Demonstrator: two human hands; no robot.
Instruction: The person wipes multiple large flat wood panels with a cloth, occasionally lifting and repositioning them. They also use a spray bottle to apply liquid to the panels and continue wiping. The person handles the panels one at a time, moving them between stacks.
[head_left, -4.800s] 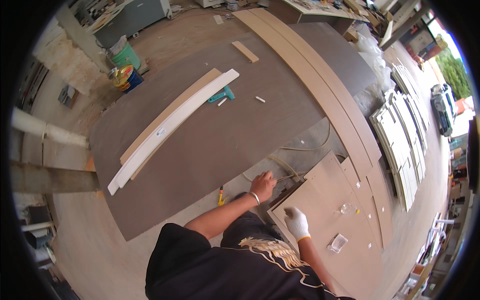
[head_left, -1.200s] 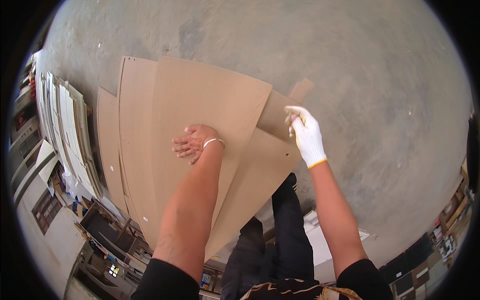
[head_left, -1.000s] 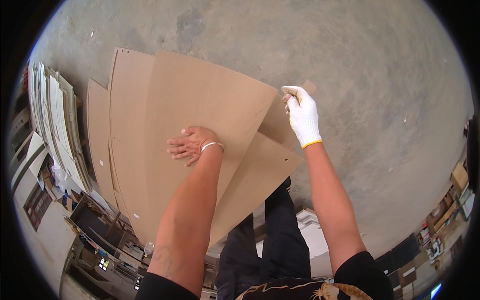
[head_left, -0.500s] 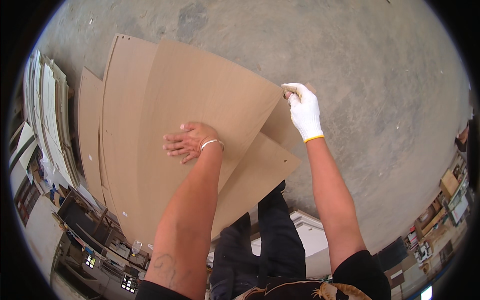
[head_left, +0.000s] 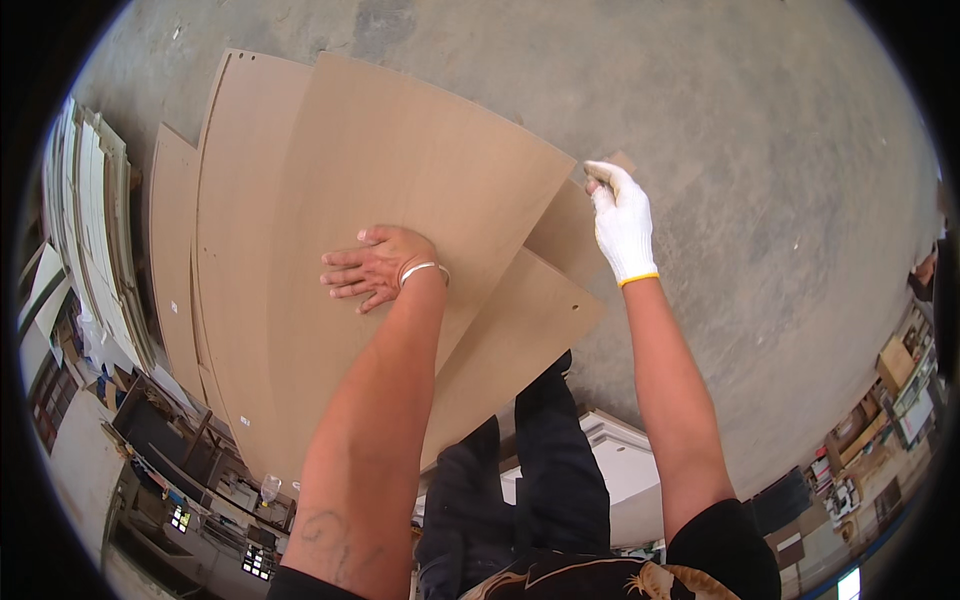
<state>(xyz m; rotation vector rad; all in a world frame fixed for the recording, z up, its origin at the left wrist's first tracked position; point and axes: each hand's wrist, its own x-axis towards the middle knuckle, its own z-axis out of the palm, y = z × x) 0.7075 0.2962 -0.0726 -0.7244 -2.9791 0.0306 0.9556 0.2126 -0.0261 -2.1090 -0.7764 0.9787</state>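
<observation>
My left hand (head_left: 382,268), bare, lies flat with its fingers spread on the top wood-coloured panel (head_left: 400,140). A white band circles its wrist. My right hand (head_left: 622,225) wears a white knitted glove with a yellow cuff. It is just off the panel's right corner, with a small gap showing between them. Thumb and forefinger are bent together, with bare skin showing at a fingertip. Whatever they may hold is hidden. Beneath the top panel, another panel (head_left: 530,310) with a small dark hole near its corner juts toward my legs.
More wood-coloured panels (head_left: 240,130) fan out at the left, one with holes along its edge. A stack of pale boards (head_left: 90,220) stands farther left. White panels (head_left: 620,455) lie by my legs. Concrete floor (head_left: 760,200) stretches to the right.
The top panel's right corner has shifted slightly up and right in view. My right hand has moved a little right, and a gap now separates its fingers from the corner. My left hand remains flat.
</observation>
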